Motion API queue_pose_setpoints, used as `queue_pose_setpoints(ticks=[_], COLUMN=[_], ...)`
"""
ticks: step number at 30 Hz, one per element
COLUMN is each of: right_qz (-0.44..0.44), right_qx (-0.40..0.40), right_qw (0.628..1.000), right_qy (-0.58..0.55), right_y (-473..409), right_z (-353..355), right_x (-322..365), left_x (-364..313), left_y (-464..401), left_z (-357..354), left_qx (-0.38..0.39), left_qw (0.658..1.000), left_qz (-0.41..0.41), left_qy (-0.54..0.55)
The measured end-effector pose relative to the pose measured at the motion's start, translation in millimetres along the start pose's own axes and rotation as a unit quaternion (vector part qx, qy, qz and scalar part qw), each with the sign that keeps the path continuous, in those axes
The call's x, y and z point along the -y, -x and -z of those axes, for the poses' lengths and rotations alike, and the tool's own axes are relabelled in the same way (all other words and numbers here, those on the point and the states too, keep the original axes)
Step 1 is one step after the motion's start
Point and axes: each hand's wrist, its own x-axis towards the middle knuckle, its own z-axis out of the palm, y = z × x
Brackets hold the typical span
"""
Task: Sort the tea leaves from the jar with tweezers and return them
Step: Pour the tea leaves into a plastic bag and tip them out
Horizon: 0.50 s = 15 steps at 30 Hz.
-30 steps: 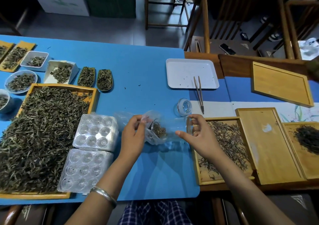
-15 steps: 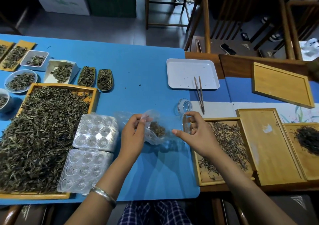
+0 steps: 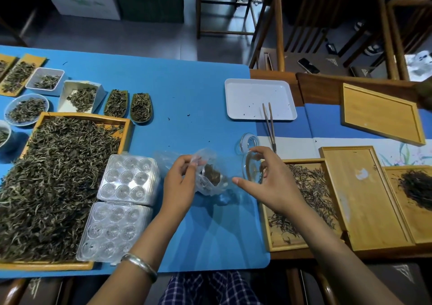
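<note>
**Q:** Head view: what do I hold, and where does the tea sit?

**A:** My left hand (image 3: 180, 185) pinches the crumpled clear plastic bag (image 3: 205, 176) just above the blue table mat (image 3: 187, 89). A brown clump of tea leaves (image 3: 212, 175) shows inside the bag. My right hand (image 3: 268, 183) curls round a small clear glass jar (image 3: 251, 169), tilted on its side, mouth toward the bag. I judge this to be the return step, leaves passing between bag and jar.

**Q:** What lies beyond the mat?

**A:** The round clear glass lid (image 3: 249, 142) rests at the mat's right edge, just beyond the jar. The slim bamboo tweezers (image 3: 269, 124) lie untouched, tips on the white rectangular plastic tray (image 3: 257, 92) at the mat's far right corner.

**Q:** Where could it fail?

**A:** Three risks.
- The bag is limp. If its opening folds or misses the jar mouth, leaves will scatter over the mat.
- The open wooden tray of thin dark needle leaves (image 3: 304, 202) sits just right of the mat, under my right wrist. Spilled leaves could mix there.
- The jar is smooth glass in a fingertip hold, so it may slip.
</note>
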Motion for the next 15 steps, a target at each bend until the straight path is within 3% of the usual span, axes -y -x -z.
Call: queue_pose_setpoints(ticks=[11, 15], right_qz=[0.073, 0.033], right_qx=[-0.010, -0.018], right_qw=[0.995, 0.999], right_qy=[0.069, 0.015], right_y=[4.5, 3.7], right_z=[9.2, 6.9], right_x=[3.0, 0.4], left_x=[-6.2, -8.7], left_y=[2.5, 3.2], left_z=[-2.4, -3.1], left_qx=[-0.013, -0.016], left_qw=[1.000, 0.999], left_qz=[0.019, 0.026], left_qy=[0.001, 0.011])
